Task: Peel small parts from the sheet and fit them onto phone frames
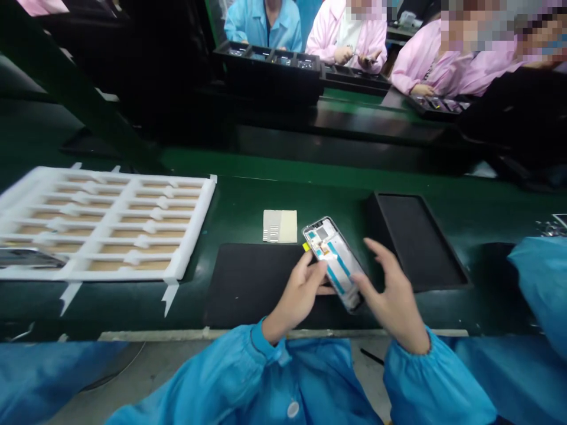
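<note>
Left hand point(296, 295) closed, pinching phone housing point(351, 258) by its left edge; right hand point(396, 304) half-open, thumb at opposite edge, contact unclear. Housing sits over black mat point(248, 283). Risk: 1-sided pinch may let it pivot and drop; left thumb, near blue strips point(341, 260), may lift 1.

Phone part: rectangular silver-grey phone housing with rounded corners point(337, 262)
Face: open inner side showing, blue strips point(340, 260) running lengthwise
Yellow tab point(306, 247): juts from the left edge, just above the left hand's point(297, 295) grip
Pose: raised in that grip, top end slanting left
Lower right edge: beside the right hand's point(394, 298) thumb
</note>
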Tool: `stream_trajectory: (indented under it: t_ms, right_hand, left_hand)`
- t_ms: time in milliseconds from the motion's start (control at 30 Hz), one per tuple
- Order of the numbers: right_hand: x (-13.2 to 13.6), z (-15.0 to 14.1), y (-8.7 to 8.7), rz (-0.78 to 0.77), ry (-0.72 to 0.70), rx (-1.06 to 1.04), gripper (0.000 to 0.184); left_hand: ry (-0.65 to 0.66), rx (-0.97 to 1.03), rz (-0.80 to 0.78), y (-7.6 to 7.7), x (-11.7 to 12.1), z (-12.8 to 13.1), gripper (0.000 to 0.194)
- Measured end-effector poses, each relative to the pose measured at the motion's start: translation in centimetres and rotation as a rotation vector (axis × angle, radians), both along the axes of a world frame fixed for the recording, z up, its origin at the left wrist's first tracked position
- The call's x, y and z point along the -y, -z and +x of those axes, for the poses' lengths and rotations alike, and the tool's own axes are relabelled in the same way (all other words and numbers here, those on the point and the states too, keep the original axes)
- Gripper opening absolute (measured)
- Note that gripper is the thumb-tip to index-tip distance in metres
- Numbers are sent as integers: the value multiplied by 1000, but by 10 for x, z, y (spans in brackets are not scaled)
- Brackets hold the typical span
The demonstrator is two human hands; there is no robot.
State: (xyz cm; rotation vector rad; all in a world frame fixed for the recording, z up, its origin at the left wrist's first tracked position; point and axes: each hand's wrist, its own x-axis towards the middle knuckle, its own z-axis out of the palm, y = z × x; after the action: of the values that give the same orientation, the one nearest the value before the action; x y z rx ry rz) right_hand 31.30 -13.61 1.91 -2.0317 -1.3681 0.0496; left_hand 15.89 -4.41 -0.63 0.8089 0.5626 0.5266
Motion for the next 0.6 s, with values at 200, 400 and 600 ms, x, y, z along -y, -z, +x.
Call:
stream_trajectory:
  t_ms: [200,400,600]
  right_hand:
    - [23,74,17,-180,400,361,50]
    - [-25,79,-36,126,319,438,26]
    - [-206,40,-21,-8,-5,287,19]
  left_hand:
    - [-156,-241,231,10,-39,-59,65]
    - [-240,-477,506,30,-64,-110,56]
    - [-109,-575,665,36,-59,-119,51]
